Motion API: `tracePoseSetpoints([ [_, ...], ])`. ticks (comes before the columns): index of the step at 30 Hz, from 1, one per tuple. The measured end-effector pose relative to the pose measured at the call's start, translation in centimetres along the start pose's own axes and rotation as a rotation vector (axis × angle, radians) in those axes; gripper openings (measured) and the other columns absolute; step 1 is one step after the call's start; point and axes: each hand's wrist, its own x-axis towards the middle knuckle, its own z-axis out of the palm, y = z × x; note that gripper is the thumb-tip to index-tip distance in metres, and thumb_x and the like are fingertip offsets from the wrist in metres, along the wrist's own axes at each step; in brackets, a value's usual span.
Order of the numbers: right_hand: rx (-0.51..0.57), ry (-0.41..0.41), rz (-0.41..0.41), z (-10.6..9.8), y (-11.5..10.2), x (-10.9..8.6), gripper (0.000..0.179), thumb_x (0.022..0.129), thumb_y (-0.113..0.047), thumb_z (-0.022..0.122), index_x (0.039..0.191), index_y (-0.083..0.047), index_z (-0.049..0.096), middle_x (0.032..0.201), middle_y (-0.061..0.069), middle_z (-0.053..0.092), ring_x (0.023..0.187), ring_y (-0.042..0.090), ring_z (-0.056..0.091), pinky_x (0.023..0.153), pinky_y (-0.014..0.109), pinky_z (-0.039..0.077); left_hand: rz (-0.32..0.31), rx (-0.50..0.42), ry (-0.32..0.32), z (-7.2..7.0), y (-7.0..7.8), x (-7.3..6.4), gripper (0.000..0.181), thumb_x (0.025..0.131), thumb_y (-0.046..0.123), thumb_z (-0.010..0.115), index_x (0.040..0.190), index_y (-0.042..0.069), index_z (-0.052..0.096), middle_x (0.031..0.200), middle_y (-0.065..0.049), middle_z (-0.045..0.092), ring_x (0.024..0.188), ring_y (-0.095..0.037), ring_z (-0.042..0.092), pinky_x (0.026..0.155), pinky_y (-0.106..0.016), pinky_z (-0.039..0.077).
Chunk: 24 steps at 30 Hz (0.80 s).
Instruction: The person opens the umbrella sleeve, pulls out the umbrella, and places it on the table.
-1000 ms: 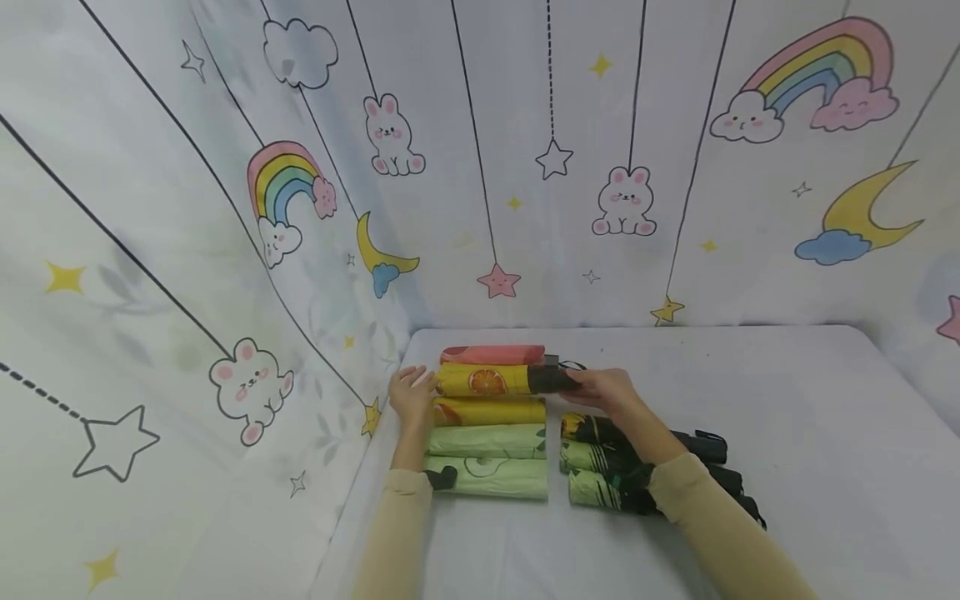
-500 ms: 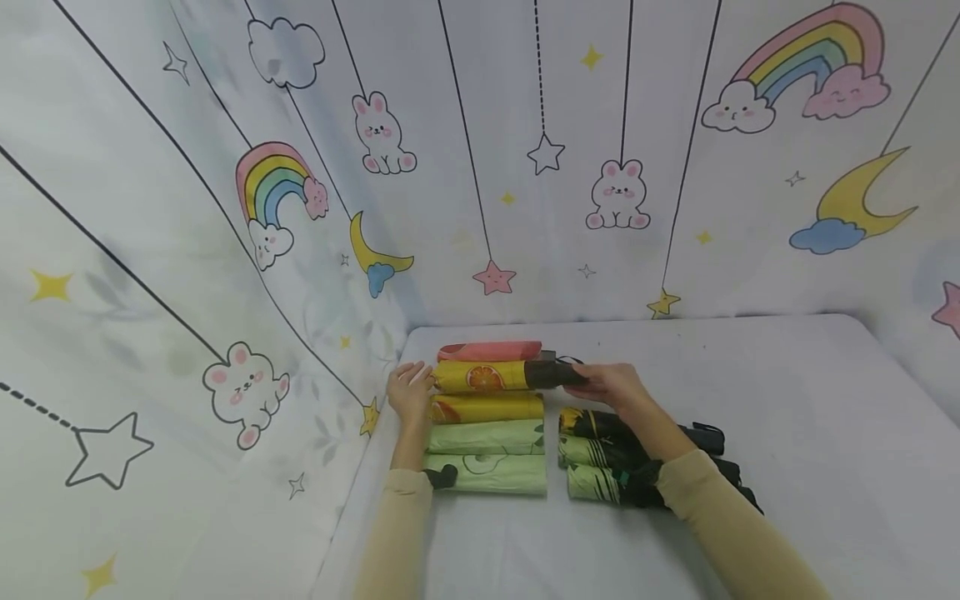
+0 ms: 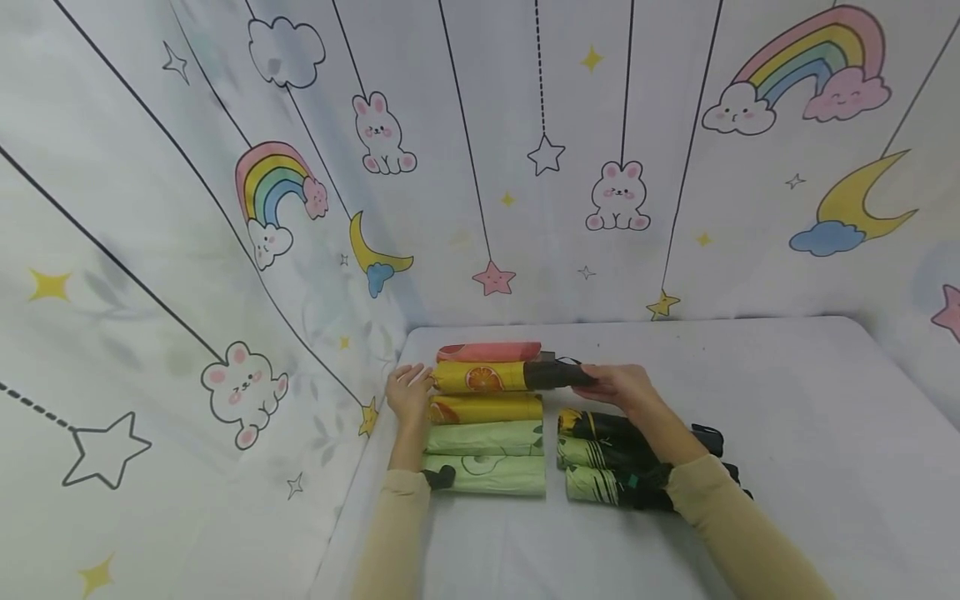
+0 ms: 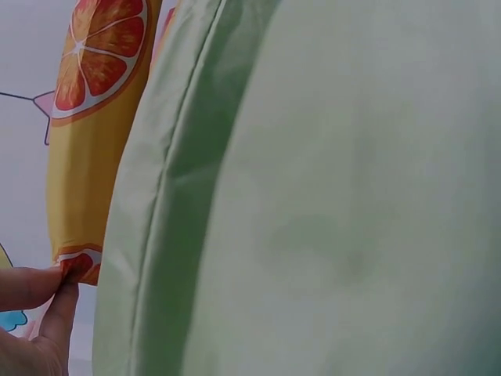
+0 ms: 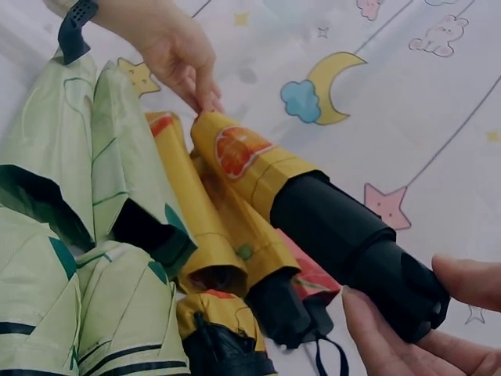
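Observation:
My right hand grips the black handle end of a folded umbrella. The rest of it sits inside a yellow umbrella sleeve printed with orange slices, held above the table. At the sleeve's far left end, my left hand pinches its tip between thumb and finger, as the left wrist view shows. Below it lies a flat yellow sleeve. In the right wrist view, another yellow-sleeved umbrella and a red-sleeved umbrella lie under the held one, black handles sticking out.
Nearer me lie two pale green sleeves, one above the other. To their right are three folded umbrellas, two green and black, one yellow and black, partly under my right forearm. Printed white cloth walls rise behind and left of the white table.
My right hand has moved slightly right with the handle, and more of the black umbrella shows outside the yellow sleeve. The left hand keeps its pinch on the sleeve's end.

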Motion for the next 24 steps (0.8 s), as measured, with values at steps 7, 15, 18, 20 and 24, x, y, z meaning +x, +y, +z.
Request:
tracePoseSetpoints([
  [7,-0.012,0.003,-0.022,-0.6,0.2,-0.3,0.059,0.098,-0.010,0.074,0.144,0.017,0.047,0.119,0.021,0.073,0.102,0.032,0.076,0.102,0.051,0.054,-0.007,-0.005,-0.017,-0.1,-0.4,0.3,0.047,0.093,-0.018,0.062,0.136,-0.012,0.046,0.135,-0.037,0.060,0.117,-0.045,0.068,0.082,-0.036,0.064],
  [15,0.010,-0.018,-0.033,-1.3,0.3,-0.8,0.062,0.098,-0.011,0.074,0.145,0.017,0.045,0.116,0.017,0.074,0.104,0.034,0.075,0.105,0.054,0.050,0.003,-0.082,-0.014,0.2,-0.5,0.3,0.042,0.093,-0.020,0.062,0.131,-0.007,0.048,0.133,-0.036,0.061,0.115,-0.048,0.068,0.079,-0.037,0.065],
  [18,0.018,-0.026,-0.034,-1.4,0.4,-0.9,0.062,0.098,-0.011,0.075,0.144,0.017,0.046,0.113,0.014,0.075,0.105,0.035,0.075,0.105,0.054,0.050,-0.005,-0.114,0.006,0.4,-0.5,0.3,0.042,0.092,-0.020,0.062,0.130,-0.007,0.049,0.130,-0.035,0.062,0.114,-0.049,0.068,0.077,-0.036,0.065],
  [20,0.024,-0.028,-0.035,-1.5,0.4,-0.9,0.062,0.098,-0.011,0.075,0.144,0.017,0.046,0.112,0.013,0.075,0.106,0.035,0.074,0.105,0.054,0.050,-0.008,-0.119,0.008,0.5,-0.5,0.5,0.044,0.092,-0.021,0.062,0.132,-0.009,0.048,0.130,-0.035,0.062,0.114,-0.048,0.069,0.077,-0.036,0.065],
  [24,0.020,-0.020,-0.036,-1.7,0.3,-1.0,0.061,0.098,-0.012,0.075,0.144,0.017,0.047,0.112,0.014,0.076,0.107,0.034,0.075,0.105,0.055,0.050,-0.007,-0.122,0.005,0.6,-0.6,0.5,0.047,0.091,-0.022,0.062,0.134,-0.010,0.047,0.132,-0.038,0.060,0.112,-0.049,0.069,0.076,-0.036,0.065],
])
